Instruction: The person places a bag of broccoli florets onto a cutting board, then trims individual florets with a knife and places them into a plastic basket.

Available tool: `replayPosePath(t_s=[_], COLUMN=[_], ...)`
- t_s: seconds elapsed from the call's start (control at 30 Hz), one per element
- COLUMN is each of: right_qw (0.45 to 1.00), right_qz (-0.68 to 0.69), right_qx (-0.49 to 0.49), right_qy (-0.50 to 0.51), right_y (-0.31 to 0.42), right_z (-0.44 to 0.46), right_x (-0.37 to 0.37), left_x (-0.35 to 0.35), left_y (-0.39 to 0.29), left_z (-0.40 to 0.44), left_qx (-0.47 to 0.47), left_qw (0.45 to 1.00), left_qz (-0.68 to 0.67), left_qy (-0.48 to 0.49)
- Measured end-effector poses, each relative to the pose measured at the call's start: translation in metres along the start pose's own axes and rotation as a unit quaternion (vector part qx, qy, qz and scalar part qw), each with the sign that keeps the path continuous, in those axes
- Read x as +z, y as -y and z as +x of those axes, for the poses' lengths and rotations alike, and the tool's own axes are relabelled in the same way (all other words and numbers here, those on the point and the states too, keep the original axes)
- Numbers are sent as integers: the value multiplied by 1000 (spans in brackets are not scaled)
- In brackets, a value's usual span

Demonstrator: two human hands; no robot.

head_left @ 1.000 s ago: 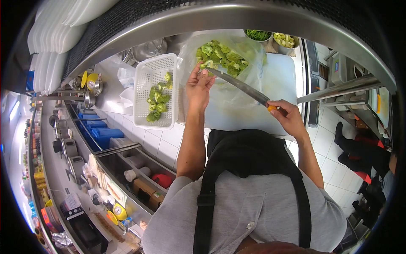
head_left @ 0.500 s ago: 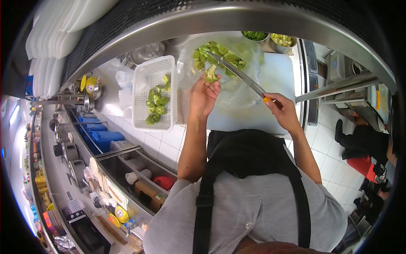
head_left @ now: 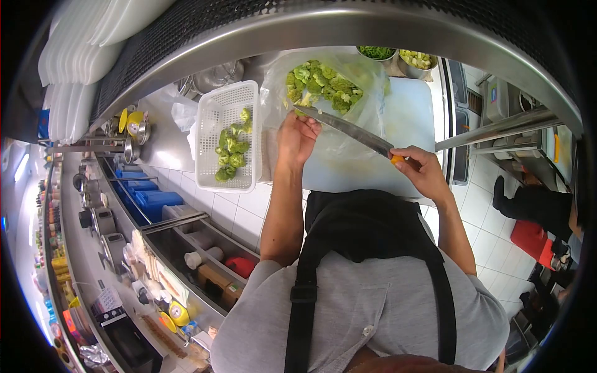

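My right hand (head_left: 423, 171) grips a long knife (head_left: 354, 132) by its orange handle, the blade pointing up and left. Its tip end lies over the fingers of my left hand (head_left: 298, 135). Those fingers are closed on a broccoli floret (head_left: 301, 113), mostly hidden by the blade. Just beyond, a clear plastic bag (head_left: 375, 78) lies spread with a heap of broccoli florets (head_left: 326, 84) on it. Under the bag and the knife is a pale cutting board (head_left: 407, 109). To the left stands a white perforated basket (head_left: 200, 140) with several cut florets (head_left: 231, 149) inside.
Bowls of chopped greens (head_left: 375, 52) and pale cut pieces (head_left: 416, 59) stand behind the board. A metal shelf edge (head_left: 323, 28) arches overhead. Metal bowls (head_left: 217, 78) sit behind the basket. Another person's dark-clothed legs (head_left: 538, 202) show at right.
The knife has come down and toward me, its tip moving from over the heap to the floret at my left fingers. My left hand has lowered slightly and turned, and the floret is now less visible.
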State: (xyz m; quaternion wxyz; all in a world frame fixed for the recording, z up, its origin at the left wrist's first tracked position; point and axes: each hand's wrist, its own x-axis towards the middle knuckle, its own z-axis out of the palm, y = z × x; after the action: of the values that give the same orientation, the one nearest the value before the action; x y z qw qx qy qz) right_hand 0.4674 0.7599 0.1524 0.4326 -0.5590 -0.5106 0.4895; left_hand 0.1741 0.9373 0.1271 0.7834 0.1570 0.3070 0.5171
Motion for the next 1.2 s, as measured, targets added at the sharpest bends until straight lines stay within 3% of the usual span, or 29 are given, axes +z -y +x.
replayPosePath(t_s=[0.2,0.3,0.83,1.03,1.2], right_qw=[1000,1000,1000,999,1000], right_qz=[10,-5,2,-17,-9], right_qx=[-8,-1,-7,34,-10], right_qy=[-3,-2,-18,12,-22], right_y=[4,7,-2,11,3], right_z=[-1,-2,3,-1,3], right_x=[1,1,6,-2,6], left_x=[15,8,4,6,8], left_y=[-2,-1,7,4,7], left_z=[-6,-2,-6,-4,-8], left_qx=[24,27,49,62,47], left_qw=[998,999,998,998,999], left_qz=[24,-25,-21,-19,-11], left_qy=[-49,-35,-20,-17,-4])
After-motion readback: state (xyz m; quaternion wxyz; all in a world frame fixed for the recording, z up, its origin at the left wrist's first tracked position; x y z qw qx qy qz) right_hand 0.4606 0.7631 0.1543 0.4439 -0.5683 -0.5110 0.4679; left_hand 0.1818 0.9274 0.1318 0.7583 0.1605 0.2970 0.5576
